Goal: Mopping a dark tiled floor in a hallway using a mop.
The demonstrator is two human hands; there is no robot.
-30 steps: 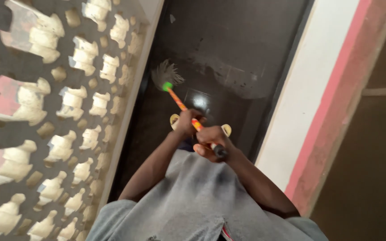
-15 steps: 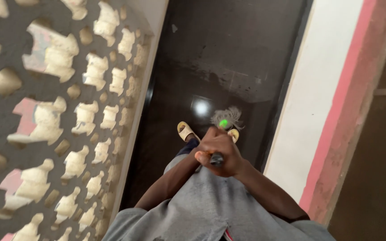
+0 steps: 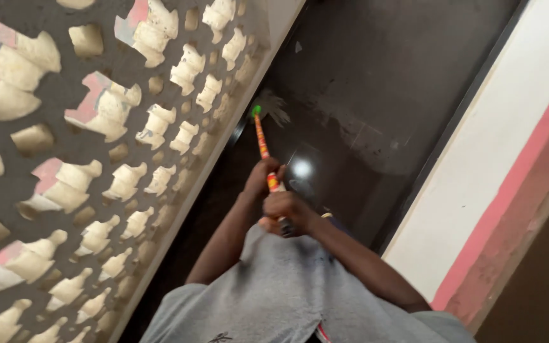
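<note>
I hold a mop with an orange, red and yellow striped handle (image 3: 262, 145). Its pale stringy head (image 3: 274, 107), under a green collar, rests on the dark glossy floor (image 3: 363, 82) next to the base of the patterned screen wall. My left hand (image 3: 260, 176) grips the handle partway down. My right hand (image 3: 285, 211) is closed round the black top end, close to my grey shirt. A yellowish sandal toe shows just beside my right hand.
A perforated grey screen wall (image 3: 109, 146) with pale cut-outs fills the left side. On the right runs a white wall (image 3: 478, 171) with a pink band (image 3: 528, 197). A wet, streaked patch and a bright light reflection lie on the floor ahead.
The mop head swung from near my feet at the right across to the left, up against the screen wall's base. My hands separated along the handle, and the view tilted.
</note>
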